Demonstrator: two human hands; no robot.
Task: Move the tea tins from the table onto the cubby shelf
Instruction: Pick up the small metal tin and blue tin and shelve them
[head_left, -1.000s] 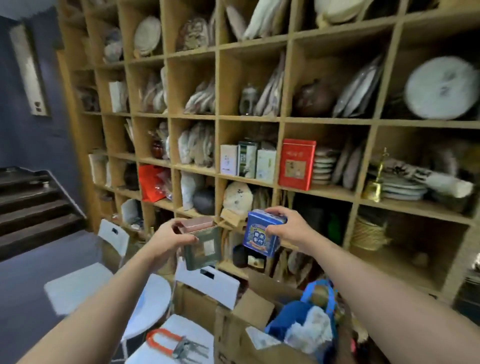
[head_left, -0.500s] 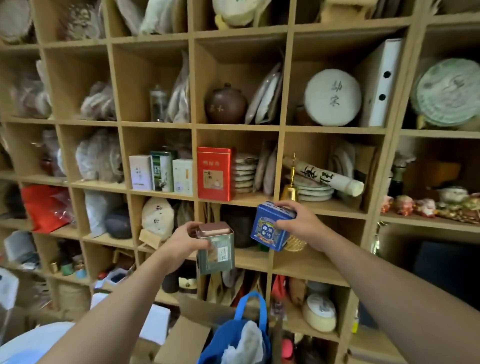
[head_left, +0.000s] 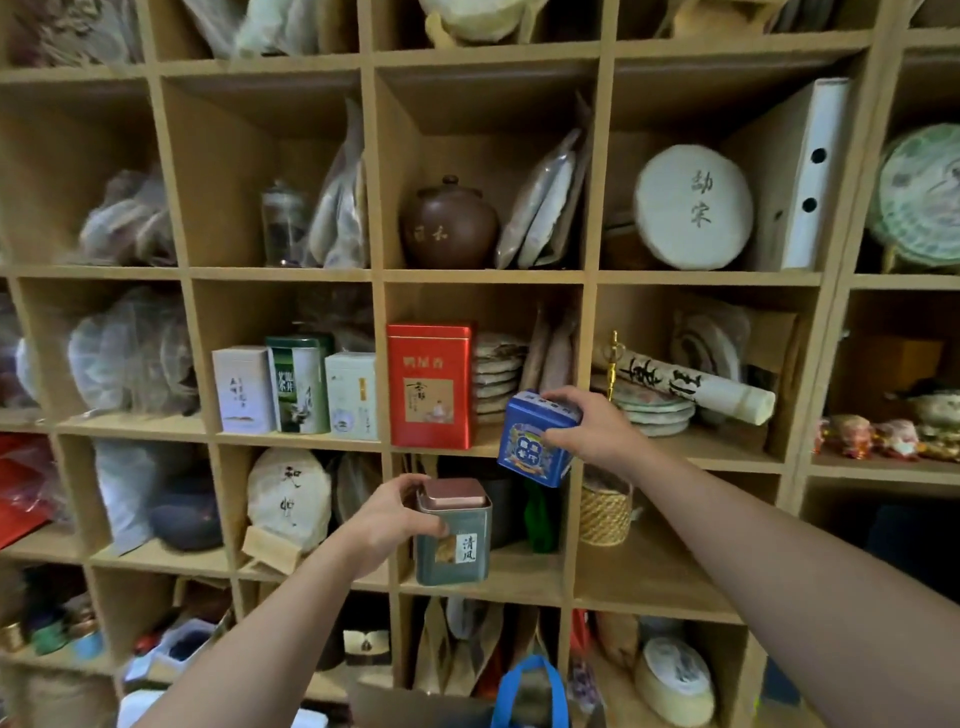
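Note:
My left hand (head_left: 387, 525) grips a grey-green square tea tin (head_left: 453, 535) with a copper lid, held in front of a lower middle cubby of the wooden shelf (head_left: 382, 275). A tilted blue tea tin (head_left: 535, 441) is in my right hand (head_left: 592, 428), raised at the front edge of the cubby that holds a tall red tin (head_left: 430, 384) and a stack of tea cakes (head_left: 498, 376). Both tins hang in the air, off the shelf boards.
Left of the red tin stand a white box (head_left: 243, 389), a green tin (head_left: 298, 384) and another white box (head_left: 352, 395). A brown clay jar (head_left: 449, 226) sits above. A woven basket (head_left: 605, 512) and green bottle (head_left: 540, 517) sit behind the lower cubby. A blue bag handle (head_left: 530, 686) shows below.
The view has closed in on the shelf. My right hand has lifted the blue tin up toward the red tin's cubby; my left hand keeps the grey-green tin at the lower cubby.

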